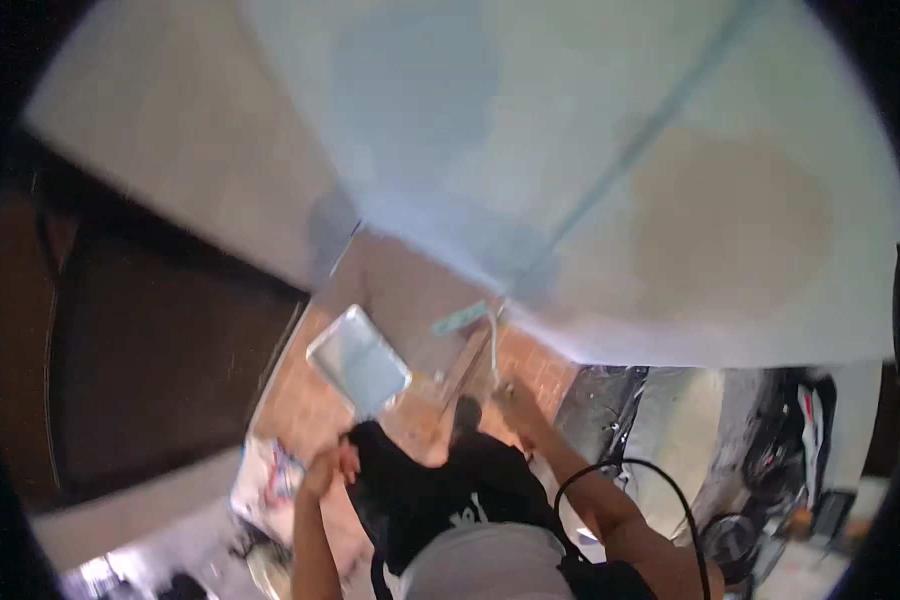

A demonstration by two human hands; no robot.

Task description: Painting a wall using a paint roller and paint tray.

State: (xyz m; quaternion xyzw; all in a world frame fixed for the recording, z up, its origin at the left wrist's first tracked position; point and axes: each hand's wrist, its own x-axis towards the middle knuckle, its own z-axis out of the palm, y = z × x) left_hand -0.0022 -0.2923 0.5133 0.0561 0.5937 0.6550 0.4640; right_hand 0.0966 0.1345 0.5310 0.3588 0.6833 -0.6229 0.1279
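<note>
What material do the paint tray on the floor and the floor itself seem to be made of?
The paint tray looks like thin metal or hard plastic: pale and smooth, with a bright glossy rim; blur leaves this open. The floor seems to be reddish brick or tile, matte, with faint joint lines.

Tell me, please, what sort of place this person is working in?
Probably a room being painted. The right hand holds a paint roller near a wall covered in pale blue, patchy paint. A paint tray lies on the floor, and plastic sheeting covers things nearby.
</note>
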